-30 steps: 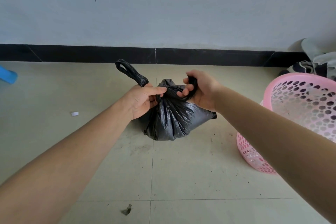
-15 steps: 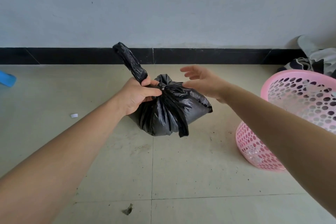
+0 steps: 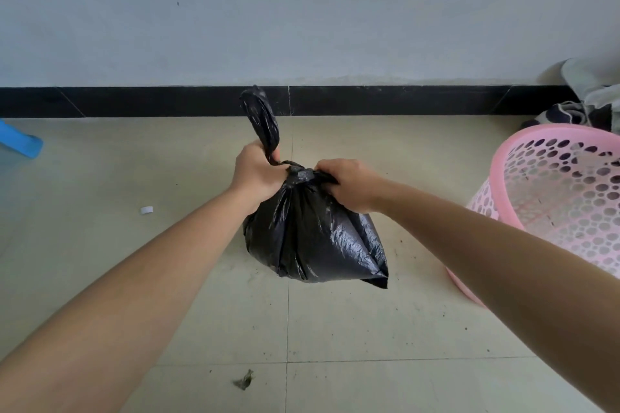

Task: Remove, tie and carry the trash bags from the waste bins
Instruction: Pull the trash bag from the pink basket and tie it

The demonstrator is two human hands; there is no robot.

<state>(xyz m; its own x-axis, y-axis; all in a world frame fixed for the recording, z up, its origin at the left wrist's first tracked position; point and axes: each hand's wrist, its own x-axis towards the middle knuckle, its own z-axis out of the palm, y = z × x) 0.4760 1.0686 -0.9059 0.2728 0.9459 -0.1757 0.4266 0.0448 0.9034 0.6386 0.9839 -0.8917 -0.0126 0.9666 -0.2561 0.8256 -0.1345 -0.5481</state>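
Room: a pale grey wall (image 3: 302, 10) stood at the back, with a black strip (image 3: 402, 100) along its bottom edge.
Floor: the floor (image 3: 134, 161) was made of big light tiles, with small dark specks of dirt on them.
Trash bag: the black trash bag (image 3: 312, 238) was in the middle of the head view, in front of the person and under the two hands. Its top was bunched into a knot (image 3: 300, 173). Its fat bottom sat low by the floor, but it was not clear if it touched the tiles.
Twisted end: one long twisted end (image 3: 263, 117) of the bag stuck up out of the left hand, toward the wall.
Left hand: the left hand (image 3: 256, 174) was on the left side of the knot. Its fingers were curled tight around the twisted end.
Right hand: the right hand (image 3: 349, 183) was on the right side of the knot. Its fingers were curled tight around a bunch of the bag's plastic.
Pink bin: a pink bin (image 3: 497, 171) with many round holes sat to the right of the bag, near it but not touching.
Other things: a blue thing (image 3: 23, 142) poked in at the left edge. A white scrap (image 3: 146, 210) lay on the floor left of the bag. A small clump of dirt (image 3: 245, 380) lay close to the person. A pile of cloth (image 3: 590, 94) lay behind the pink bin, against the wall.
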